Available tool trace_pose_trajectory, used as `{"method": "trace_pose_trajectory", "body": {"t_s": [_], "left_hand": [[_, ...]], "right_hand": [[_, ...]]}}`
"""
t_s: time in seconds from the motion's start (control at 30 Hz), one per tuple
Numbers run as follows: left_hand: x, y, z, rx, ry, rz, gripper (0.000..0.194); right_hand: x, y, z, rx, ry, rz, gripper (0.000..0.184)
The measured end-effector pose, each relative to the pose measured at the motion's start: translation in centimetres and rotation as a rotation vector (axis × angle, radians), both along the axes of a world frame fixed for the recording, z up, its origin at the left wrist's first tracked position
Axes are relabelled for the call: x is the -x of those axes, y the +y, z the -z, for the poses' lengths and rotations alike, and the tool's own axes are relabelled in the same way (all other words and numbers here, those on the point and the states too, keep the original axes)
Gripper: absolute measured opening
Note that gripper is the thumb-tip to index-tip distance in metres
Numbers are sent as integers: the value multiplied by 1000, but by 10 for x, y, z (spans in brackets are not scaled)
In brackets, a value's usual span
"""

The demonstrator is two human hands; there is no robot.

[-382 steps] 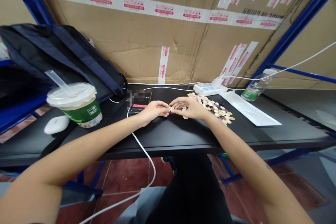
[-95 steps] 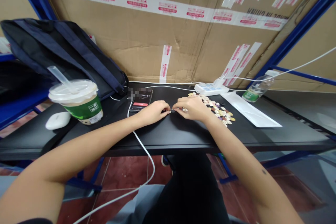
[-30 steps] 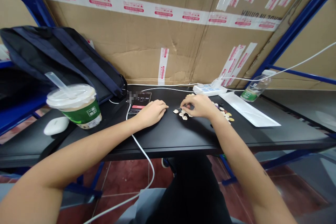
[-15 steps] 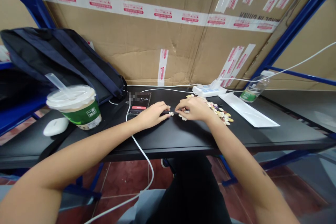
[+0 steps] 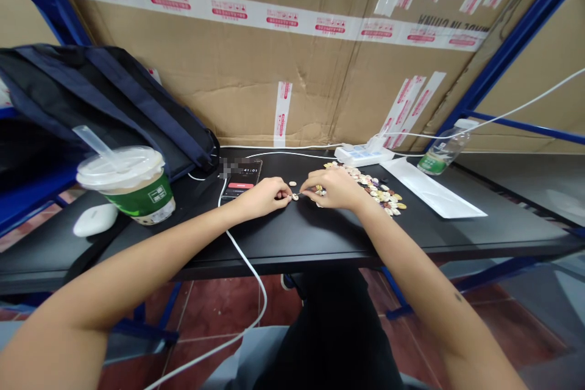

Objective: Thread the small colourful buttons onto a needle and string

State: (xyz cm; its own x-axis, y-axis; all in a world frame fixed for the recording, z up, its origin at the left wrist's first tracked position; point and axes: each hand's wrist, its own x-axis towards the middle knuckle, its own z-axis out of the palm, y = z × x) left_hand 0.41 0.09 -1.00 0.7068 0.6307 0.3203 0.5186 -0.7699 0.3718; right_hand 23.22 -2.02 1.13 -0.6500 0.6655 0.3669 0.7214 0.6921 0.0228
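Note:
Just right of the phone, my left hand has its thumb and fingertips pressed together beside a small pale button-like piece. Whatever lies between those fingertips is too small to make out. My right hand faces it with a pinched grip on a thin, needle-like thing that reaches toward the same piece. Another oval pale piece rests on the table just behind the fingertips. Beside and behind my right hand spreads a heap of small cream, yellow and dark button-like pieces, partly hidden by that hand.
On the left of the black table stand a lidded drink cup, a white case and a backpack. A phone is near my left hand. At right are a power strip, white packet and bottle.
My left fingers have curled in and drawn slightly left, uncovering the loose oval piece behind them. The right hand's pinch has shifted slightly left.

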Motion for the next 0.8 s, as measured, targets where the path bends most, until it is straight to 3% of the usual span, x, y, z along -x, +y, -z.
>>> {"method": "trace_pose_trajectory", "body": {"t_s": [0.27, 0.47, 0.8], "left_hand": [[2, 4, 7, -78, -23, -115, 19], [2, 3, 9, -84, -16, -97, 23], [-2, -9, 6, -177, 96, 202, 39]], "right_hand": [[-5, 4, 1, -103, 16, 129, 21], [-18, -1, -9, -10, 63, 172, 14], [-27, -6, -15, 128, 64, 170, 11]]}}
